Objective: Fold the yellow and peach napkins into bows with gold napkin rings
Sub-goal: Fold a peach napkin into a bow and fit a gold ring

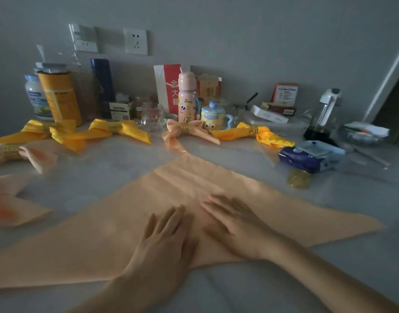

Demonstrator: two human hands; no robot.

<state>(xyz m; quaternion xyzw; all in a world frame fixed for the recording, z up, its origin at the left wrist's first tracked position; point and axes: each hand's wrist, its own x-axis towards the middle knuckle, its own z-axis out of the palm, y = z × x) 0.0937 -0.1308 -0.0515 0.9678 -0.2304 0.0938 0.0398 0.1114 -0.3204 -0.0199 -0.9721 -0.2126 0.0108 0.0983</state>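
Observation:
A peach napkin (pixel 103 236) lies spread as a wide triangle on the pale table, its tip pointing away from me. My left hand (pixel 165 236) and my right hand (pixel 234 224) lie flat on its middle, fingers straight, side by side. A loose gold napkin ring (pixel 299 178) stands to the right of the cloth. Along the back lie finished bows with gold rings: yellow bows (pixel 112 129) at left and centre, another yellow bow (pixel 254 132) at right, and a peach bow (pixel 187 129) between them. More peach bows (pixel 24 152) lie at the left edge.
Bottles, a tin, a glass jar (pixel 152 117), a pink flask (pixel 187 98), a cartoon mug (pixel 213 117) and boxes crowd the back by the wall. A blue tissue pack (pixel 311 154) lies at right, with a kettle (pixel 322 114) behind it.

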